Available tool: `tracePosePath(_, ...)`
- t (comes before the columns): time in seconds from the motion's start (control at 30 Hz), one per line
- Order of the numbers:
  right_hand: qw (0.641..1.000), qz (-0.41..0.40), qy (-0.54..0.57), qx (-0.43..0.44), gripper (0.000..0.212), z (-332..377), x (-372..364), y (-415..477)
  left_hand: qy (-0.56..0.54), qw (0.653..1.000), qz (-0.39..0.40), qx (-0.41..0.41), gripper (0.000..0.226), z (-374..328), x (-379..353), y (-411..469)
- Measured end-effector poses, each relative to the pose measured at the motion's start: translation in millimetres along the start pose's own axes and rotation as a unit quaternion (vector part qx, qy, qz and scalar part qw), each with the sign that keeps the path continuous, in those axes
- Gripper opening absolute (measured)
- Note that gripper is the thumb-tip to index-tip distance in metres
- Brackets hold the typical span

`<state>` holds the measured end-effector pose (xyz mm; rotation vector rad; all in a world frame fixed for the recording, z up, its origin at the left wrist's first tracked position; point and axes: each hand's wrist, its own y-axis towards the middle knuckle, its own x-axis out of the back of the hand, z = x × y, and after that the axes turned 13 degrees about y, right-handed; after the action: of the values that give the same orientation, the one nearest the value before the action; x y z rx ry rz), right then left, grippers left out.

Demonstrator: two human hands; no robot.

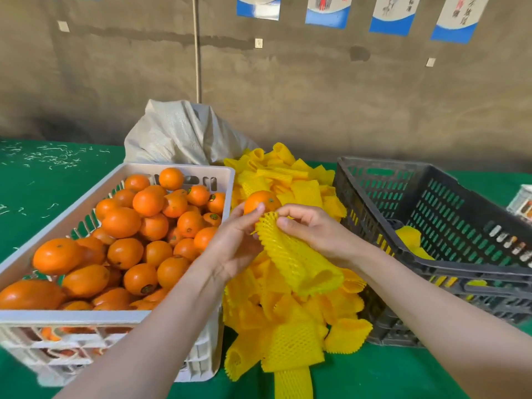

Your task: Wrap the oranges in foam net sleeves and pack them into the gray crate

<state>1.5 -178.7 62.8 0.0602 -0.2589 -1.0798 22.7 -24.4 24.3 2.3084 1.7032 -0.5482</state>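
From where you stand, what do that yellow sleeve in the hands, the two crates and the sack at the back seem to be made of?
The yellow sleeve looks like soft foam netting, matte, with an open diamond mesh that bends easily. The white crate and the gray crate look like rigid moulded plastic with slotted walls, the gray one duller. The sack seems to be woven plastic fabric, judging by its fine weave and stiff creases.

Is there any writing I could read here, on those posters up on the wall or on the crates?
Posters on the wall: Chinese characters, cut off and too blurred to read.
Packet at the right edge: print too small to read.
White crate and gray crate: no text visible.
Nothing is legible.
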Motion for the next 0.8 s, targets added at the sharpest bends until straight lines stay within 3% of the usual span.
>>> tracePosePath(0.1, 0.999, -0.033, 0.038, 0.004, 0.014, -8, 2, -5, -0.076, 0.996, -0.035, -0.004, 0.028, 17, -22, 4)
tracePosePath(0.3, 0.978, -0.167, -0.061, 0.108, 0.01, -26, 2, -14, -0.105, 0.985, -0.132, -0.043, 0.049, 35, -50, 2)
tracePosePath(0.43, 0.963, -0.201, -0.077, 0.159, 0.012, -28, 7, -19, -0.07, 0.987, -0.127, -0.076, 0.045, 35, -59, -1)
tracePosePath(0.6, 0.958, -0.26, 0.006, 0.123, 0.013, -24, 24, -19, -0.053, 0.99, -0.099, -0.087, 0.035, 39, -73, -3)
tracePosePath(0.73, 0.942, -0.306, 0.054, 0.125, 0.014, -25, 25, -21, 0.003, 0.992, -0.055, -0.111, 0.079, 39, -81, -8)
tracePosePath(0.8, 0.936, -0.329, 0.031, 0.124, 0.015, -24, 20, -20, 0.083, 0.985, -0.095, -0.12, 0.077, 38, -84, -8)
